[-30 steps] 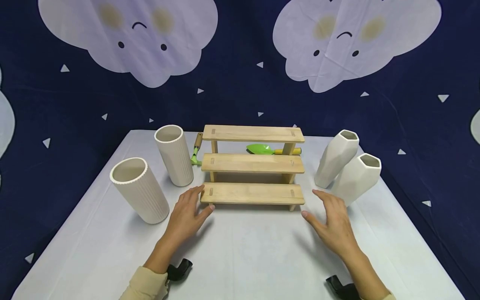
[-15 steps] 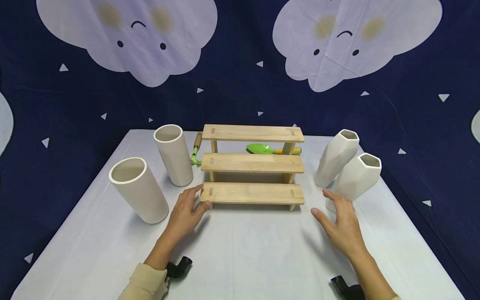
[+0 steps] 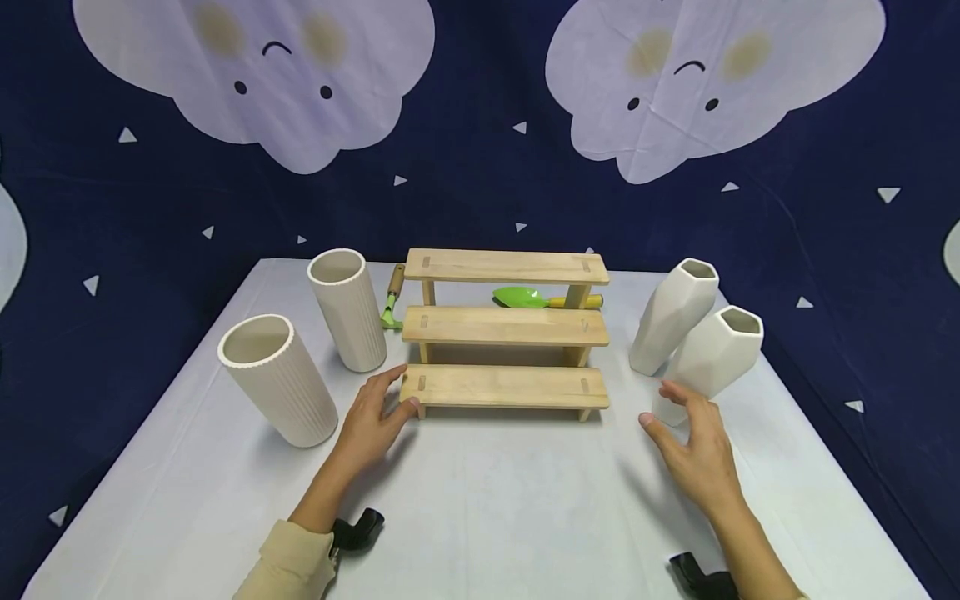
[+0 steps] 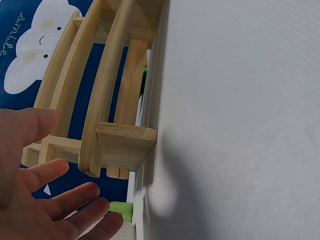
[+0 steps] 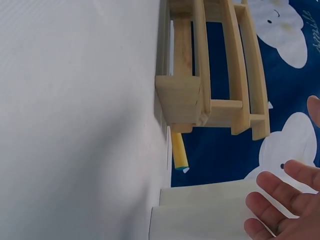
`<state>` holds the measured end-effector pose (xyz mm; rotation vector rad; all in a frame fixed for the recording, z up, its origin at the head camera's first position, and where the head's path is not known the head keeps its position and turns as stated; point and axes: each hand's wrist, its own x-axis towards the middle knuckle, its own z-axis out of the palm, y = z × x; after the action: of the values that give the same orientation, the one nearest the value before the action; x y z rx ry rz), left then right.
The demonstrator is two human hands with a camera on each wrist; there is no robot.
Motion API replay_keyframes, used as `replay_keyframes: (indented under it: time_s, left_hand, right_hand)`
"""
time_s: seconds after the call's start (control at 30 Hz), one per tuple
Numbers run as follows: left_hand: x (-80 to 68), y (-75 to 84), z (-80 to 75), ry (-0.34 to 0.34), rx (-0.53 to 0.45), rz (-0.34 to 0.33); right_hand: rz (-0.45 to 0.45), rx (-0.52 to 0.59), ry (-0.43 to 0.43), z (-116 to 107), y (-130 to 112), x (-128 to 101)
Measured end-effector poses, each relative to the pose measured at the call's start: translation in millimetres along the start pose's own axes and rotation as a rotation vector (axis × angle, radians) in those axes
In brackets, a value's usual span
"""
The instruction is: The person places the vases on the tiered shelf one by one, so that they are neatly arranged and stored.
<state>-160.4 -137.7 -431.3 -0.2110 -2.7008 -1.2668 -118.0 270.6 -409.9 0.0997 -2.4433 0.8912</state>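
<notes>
A: How many of each thing are sitting on the bench (image 3: 480, 517)?

B: One wooden three-step stand (image 3: 504, 387) is standing at the middle. Two ribbed cylinder vases, the near ribbed vase (image 3: 279, 379) and the far ribbed vase (image 3: 348, 309), are standing to its left. Two faceted vases, the near faceted vase (image 3: 711, 358) and the far faceted vase (image 3: 673, 315), are standing to its right. Two garden tools are lying behind the stand: a green trowel (image 3: 525, 297) and a small green-headed tool (image 3: 392, 302).

A: And the hands?

B: The left hand (image 3: 372, 421) is lying open, fingers loosely spread, its thumb and fingertips touching the left end of the stand's lowest step. The right hand (image 3: 693, 446) is hovering open, fingers straight, just in front of the near faceted vase and apart from the stand; whether it is touching the vase cannot be told.

A: What are the wrist views adding?

B: The left wrist view is showing the stand's end and leg (image 4: 122, 147) from the side, right by the spread fingers (image 4: 60, 210). The right wrist view is showing the stand's other end (image 5: 182, 102), a yellow handle (image 5: 179, 149) behind it, and the vase wall (image 5: 205, 215) beside the open palm.

A: The setting?

B: A white cloth is covering the bench; a navy backdrop (image 3: 480, 192) with pale smiling clouds is hanging behind
</notes>
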Motion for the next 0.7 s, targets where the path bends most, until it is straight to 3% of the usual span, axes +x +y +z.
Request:
replay_keyframes:
  time_s: [0.43, 0.7]
  left_hand:
    - [6.5, -6.0, 1.3, 0.000, -0.104, 0.007]
    - [9.6, -10.1, 2.7, 0.000, -0.160, -0.004]
  right_hand:
    - [0.084, 0.015, 0.032, -6.8, 5.1, -1.5]
    - [0.060, 0.082, 0.080, -10.2, 11.5, -1.9]
